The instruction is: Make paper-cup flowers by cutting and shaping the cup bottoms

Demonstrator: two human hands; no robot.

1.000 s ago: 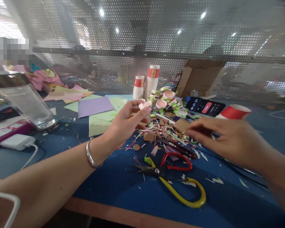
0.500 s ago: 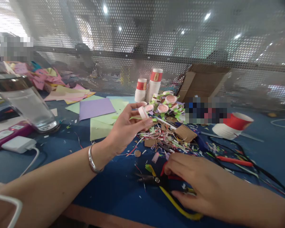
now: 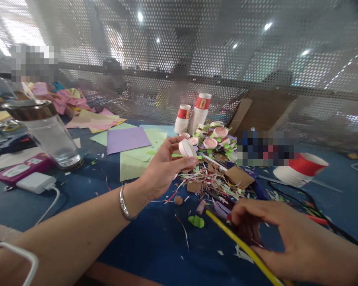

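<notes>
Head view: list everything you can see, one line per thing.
cup piece: one, white, red-edged, in left hand
scissors: one, yellow handle, in right hand
cup stacks: two, white-red, back centre
tipped cup: one, red-white, right
glass: one, clear, left
paper sheets: several, purple, green, mid-left
scrap pile: one, mixed, centre
cardboard box: one, brown, back right
table: one, blue
bracelet: one, silver, left wrist
left hand: one, raised, centre
right hand: one, low right

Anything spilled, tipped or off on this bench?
Yes. A red-and-white paper cup lies on its side at the right, and paper scraps are strewn over the blue table beyond the right hand, which grips yellow-handled scissors. Left hand holds a white paper disc.
</notes>
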